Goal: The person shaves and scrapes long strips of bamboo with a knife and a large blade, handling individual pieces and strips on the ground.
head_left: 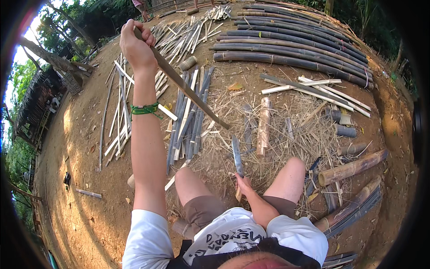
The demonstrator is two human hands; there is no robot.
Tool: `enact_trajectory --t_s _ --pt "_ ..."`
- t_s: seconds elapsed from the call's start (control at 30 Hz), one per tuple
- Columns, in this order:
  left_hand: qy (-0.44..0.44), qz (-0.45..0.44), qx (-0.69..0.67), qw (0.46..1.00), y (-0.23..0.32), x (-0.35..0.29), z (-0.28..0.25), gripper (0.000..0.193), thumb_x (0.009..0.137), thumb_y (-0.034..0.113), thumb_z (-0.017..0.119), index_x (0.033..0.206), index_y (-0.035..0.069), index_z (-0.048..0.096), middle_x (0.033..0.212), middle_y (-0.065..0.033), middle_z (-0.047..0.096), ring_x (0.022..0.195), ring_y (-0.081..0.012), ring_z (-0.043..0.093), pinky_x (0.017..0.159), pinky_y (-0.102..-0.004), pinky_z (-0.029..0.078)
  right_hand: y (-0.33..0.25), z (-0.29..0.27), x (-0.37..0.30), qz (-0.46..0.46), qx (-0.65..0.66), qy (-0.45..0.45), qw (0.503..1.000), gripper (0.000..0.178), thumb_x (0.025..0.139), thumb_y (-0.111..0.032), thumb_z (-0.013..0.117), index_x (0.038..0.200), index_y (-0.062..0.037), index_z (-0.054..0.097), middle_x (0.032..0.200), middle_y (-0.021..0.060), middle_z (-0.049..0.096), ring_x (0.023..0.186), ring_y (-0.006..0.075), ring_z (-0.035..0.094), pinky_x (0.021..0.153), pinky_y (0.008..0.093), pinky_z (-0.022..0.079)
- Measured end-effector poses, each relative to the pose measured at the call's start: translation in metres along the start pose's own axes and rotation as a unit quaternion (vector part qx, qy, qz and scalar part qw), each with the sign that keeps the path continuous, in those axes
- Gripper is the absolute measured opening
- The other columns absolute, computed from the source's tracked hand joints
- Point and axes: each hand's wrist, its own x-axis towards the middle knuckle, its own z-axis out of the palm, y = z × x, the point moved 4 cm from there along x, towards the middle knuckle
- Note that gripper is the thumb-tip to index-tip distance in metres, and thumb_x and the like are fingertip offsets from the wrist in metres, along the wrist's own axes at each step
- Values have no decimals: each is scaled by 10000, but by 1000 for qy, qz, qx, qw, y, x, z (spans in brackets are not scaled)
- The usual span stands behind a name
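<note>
My left hand (138, 47) is raised at arm's length and closed around the upper end of a long bamboo strip (188, 92). The strip slants down to the right, its lower end near the tip of a machete (237, 154). My right hand (244, 184), low between my knees, grips that machete, blade pointing away from me and wooden handle end showing below the fist. Whether strip and blade touch, I cannot tell. Just beyond the blade a short bamboo piece (264, 125) rests among pale shavings (309, 139).
Long dark bamboo poles (291, 58) lie stacked at the far right. Split strips lie in a bundle (190, 116) left of centre and a scattered heap (188, 38) farther back. Cut bamboo sections (354, 168) lie on my right. Another person's legs (141, 9) show at the far edge.
</note>
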Motion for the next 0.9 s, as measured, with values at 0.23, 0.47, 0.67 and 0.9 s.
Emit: enact_trajectory --t_s 0.23,0.47,0.67,0.9 --pt "8 9 -1 1000 -3 1 3 265 983 308 495 861 73 515 658 -21 427 560 -125 396 532 -287 333 -56 27 -25 -42 53 -96 993 379 878 -399 747 812 -76 560 613 18 524 492 154 523 460 324 455" --pt "11 6 11 1000 -6 4 6 254 983 295 491 859 75 512 654 -16 426 555 -121 397 526 -284 334 -94 38 -18 -167 -40 -41 984 301 845 -292 776 843 -61 582 605 16 534 487 132 528 444 308 441" --pt "-3 27 0 1000 -8 5 11 249 980 286 492 857 71 510 660 -21 433 569 -118 404 523 -275 334 -118 60 -7 -141 27 -99 985 267 858 -252 764 863 -65 574 583 15 534 469 131 514 447 310 423" --pt "-32 3 0 999 -14 14 1 234 954 258 469 847 53 505 665 -48 443 575 -155 403 557 -298 346 -135 77 6 -75 12 -137 988 292 833 -242 792 835 -69 556 591 12 535 469 131 509 456 297 438"
